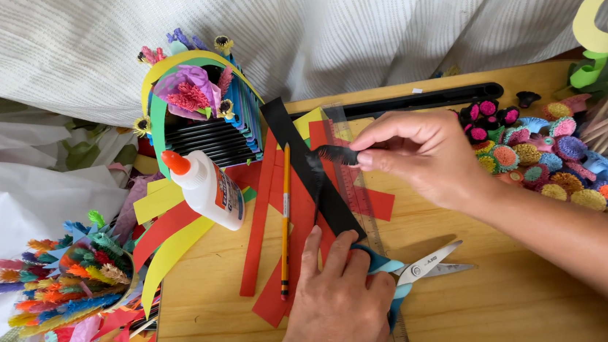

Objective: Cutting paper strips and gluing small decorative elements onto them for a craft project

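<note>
My right hand pinches the end of a narrow black paper strip, fringed along one edge, above the wooden board. My left hand presses flat on red paper strips and the lower end of a wider black paper strip, with its fingers resting over the blue handles of a pair of scissors. A yellow pencil lies lengthwise on the red strips, just left of my left hand. A clear ruler lies under the strips.
A white glue bottle with an orange cap lies to the left beside yellow strips. A decorated paper basket stands behind it. Several quilled paper flowers pile up at right; fringed rolls fill a bowl at left. White cloth hangs behind.
</note>
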